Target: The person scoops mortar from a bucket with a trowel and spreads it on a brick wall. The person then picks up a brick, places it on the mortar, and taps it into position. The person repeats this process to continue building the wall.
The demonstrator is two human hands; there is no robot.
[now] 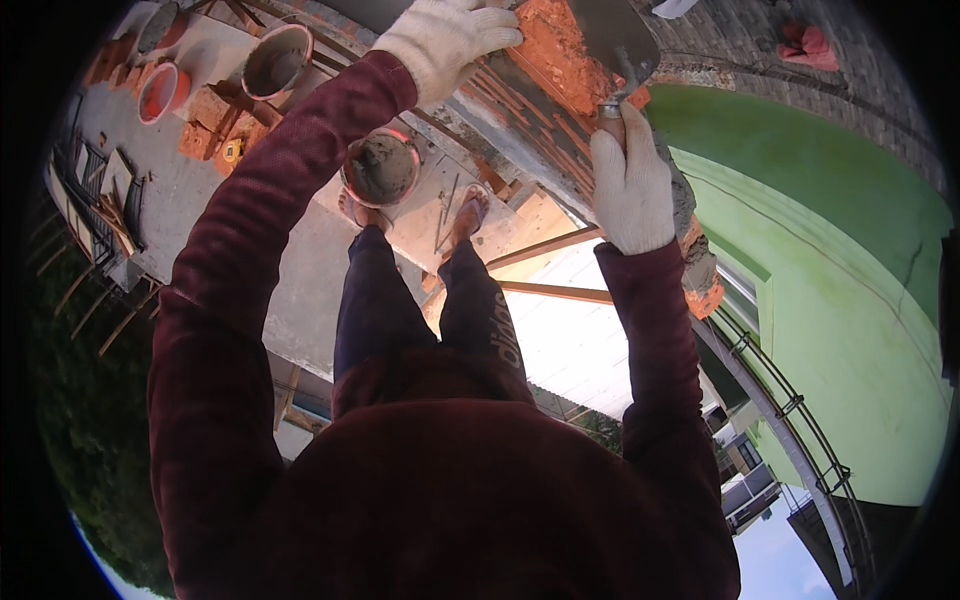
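Observation:
My right hand (634,190), in a white knit glove, is closed round the handle of a trowel (615,45). Its grey blade lies against the far right side of an orange brick surface (556,55) at the top of the wall. My left hand (445,45), gloved too, reaches to the left edge of that brick. Its fingers are stretched out, with the tips at the edge; its far side is cut off by the picture's rim. Below the brick, the wall's face (540,125) shows courses of thin brick with grey mortar.
By my feet stands a bucket of mortar (382,168). Two more buckets, one dark (278,62) and one red (163,92), stand farther left near stacked bricks (215,120) and a yellow tape measure (233,150). A green wall (820,250) rises on the right. Wooden braces (545,248) run beside my legs.

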